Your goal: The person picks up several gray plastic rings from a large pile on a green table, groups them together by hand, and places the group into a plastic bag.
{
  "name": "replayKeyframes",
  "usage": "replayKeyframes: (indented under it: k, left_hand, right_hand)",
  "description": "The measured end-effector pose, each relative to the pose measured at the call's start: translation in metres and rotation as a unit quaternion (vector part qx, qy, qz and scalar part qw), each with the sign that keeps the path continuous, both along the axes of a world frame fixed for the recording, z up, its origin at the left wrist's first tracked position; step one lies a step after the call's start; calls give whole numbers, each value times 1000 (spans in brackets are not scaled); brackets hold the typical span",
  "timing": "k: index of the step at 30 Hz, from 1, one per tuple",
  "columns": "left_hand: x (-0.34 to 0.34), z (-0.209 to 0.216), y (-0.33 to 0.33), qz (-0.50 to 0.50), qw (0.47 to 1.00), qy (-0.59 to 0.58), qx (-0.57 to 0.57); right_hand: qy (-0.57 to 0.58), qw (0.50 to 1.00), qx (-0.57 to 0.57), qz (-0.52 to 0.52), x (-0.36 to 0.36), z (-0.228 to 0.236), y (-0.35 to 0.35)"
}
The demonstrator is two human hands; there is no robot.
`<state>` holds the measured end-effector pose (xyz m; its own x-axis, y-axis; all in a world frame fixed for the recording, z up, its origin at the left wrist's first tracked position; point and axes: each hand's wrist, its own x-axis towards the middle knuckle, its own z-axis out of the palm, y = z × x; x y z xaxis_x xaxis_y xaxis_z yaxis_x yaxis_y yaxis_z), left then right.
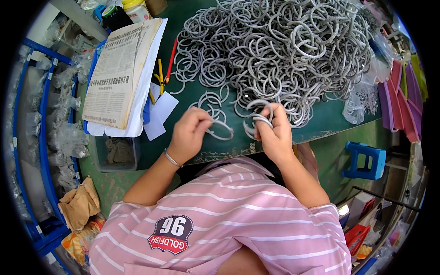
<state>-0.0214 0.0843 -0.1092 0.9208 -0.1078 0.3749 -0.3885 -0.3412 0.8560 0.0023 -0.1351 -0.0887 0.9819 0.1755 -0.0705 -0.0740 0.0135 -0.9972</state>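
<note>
Between finger and thumb, my left hand (189, 133) pinches a grey ring-shaped bangle (223, 137) over the table's near edge. My right hand (277, 133) is closed on several grey open bangles (261, 120) bunched together. The fingertips hide part of what each hand grips. Just beyond my left hand lie a few loose bangles (211, 101) on the dark green table (183, 101). A large heap of similar grey twisted-looking bangles (284, 50) covers the table's middle and far side.
Newspaper sheets (112, 78) lie on a stack at the left, with a red pencil (172, 59) and yellow-handled tool (160, 75) beside it. A clear plastic box (117, 153) sits below. Plastic bags (362, 98) lie at the right. A blue stool (365, 160) stands on the floor.
</note>
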Motion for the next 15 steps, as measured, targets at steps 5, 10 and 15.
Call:
replayKeyframes:
  k: [5,10,15]
  left_hand:
    - [0,-4,6,51,960,211,-179]
    - [-3,4,-12,41,954,195,-225]
    - [3,0,-16,-1,980,150,-131]
  right_hand:
    - [-53,996,21,74,-9,4,10]
    - [-55,993,-65,80,-1,7,20]
    - [-114,974,-121,153,-2,30,-23]
